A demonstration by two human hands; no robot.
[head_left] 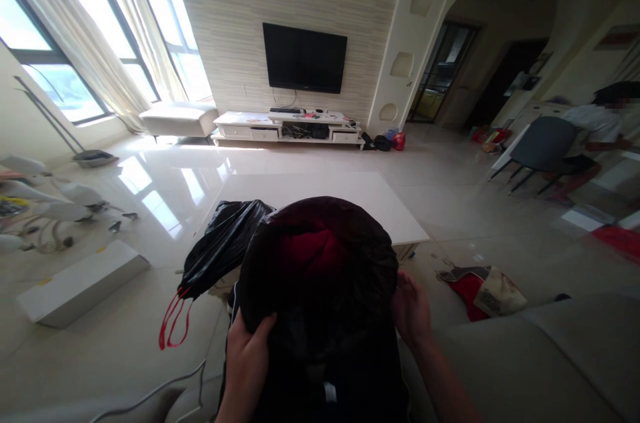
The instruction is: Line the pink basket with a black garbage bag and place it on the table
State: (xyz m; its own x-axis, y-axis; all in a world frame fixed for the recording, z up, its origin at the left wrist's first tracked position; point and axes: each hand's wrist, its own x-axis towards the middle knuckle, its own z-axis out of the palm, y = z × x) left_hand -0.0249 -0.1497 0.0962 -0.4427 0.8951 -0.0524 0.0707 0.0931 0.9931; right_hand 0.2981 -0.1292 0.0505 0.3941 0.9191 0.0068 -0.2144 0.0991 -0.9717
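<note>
I hold a dark garment with a red inner lining (320, 276) up in front of me, its rounded hood-like top toward the room. My left hand (249, 349) grips its lower left edge, fingers curled into the fabric. My right hand (411, 308) holds its right edge. A black plastic bag (223, 246) with red drawstring handles (173, 323) lies on the near left corner of a white low table (350, 199) and hangs over its side.
A red and beige bag (483, 289) lies on the glossy floor at right. A grey sofa (550, 356) fills the lower right. A white box (80, 283) sits at left. A TV (304, 57) hangs above a white cabinet (287, 126). Another person (597, 136) sits by a dark chair (543, 146) far right.
</note>
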